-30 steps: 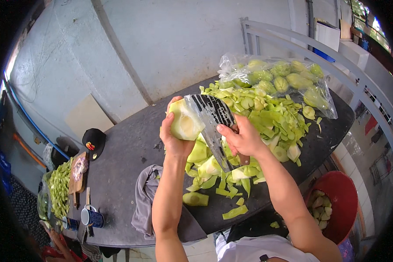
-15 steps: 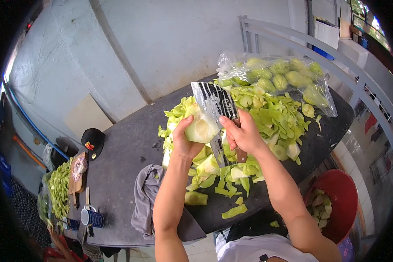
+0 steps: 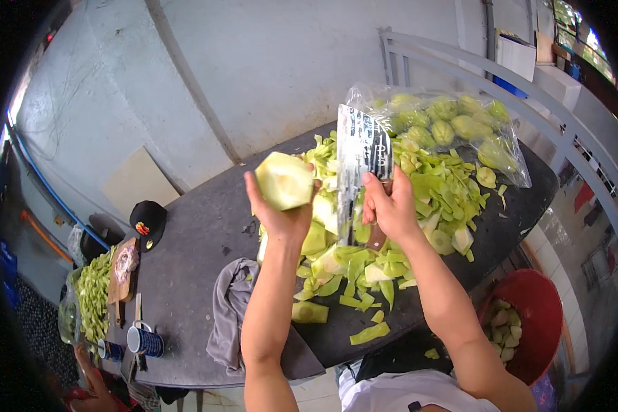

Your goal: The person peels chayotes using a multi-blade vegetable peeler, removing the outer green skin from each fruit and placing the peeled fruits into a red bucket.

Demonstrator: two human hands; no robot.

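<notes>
In my left hand (image 3: 281, 213), fingers curled around it, is a peeled, pale green chayote (image 3: 284, 181) with a flat, many-sided face showing. My right hand (image 3: 390, 202) grips the brown wooden handle of a wide cleaver (image 3: 364, 154). Its broad blade stands upright, marked dark and whitish, apart from the chayote. Beneath both hands spreads a heap of green peelings and cut pieces (image 3: 432, 182). Behind the heap, a clear plastic bag (image 3: 518, 161) holds several whole green chayotes (image 3: 443, 132).
A grey cloth (image 3: 228, 316) lies on the dark table (image 3: 192, 240). Toward the left are a black cap (image 3: 148, 218), a blue-and-white mug (image 3: 146, 341), a cutting board (image 3: 119, 292) and green strips (image 3: 93, 295). A red bucket (image 3: 539, 323) with pale pieces stands at lower right. Another person's arm (image 3: 89, 378) shows lower left.
The chayote has moved up and left, away from the blade, and turned to show a flat face. The cleaver has shifted up and right and stands more upright.
</notes>
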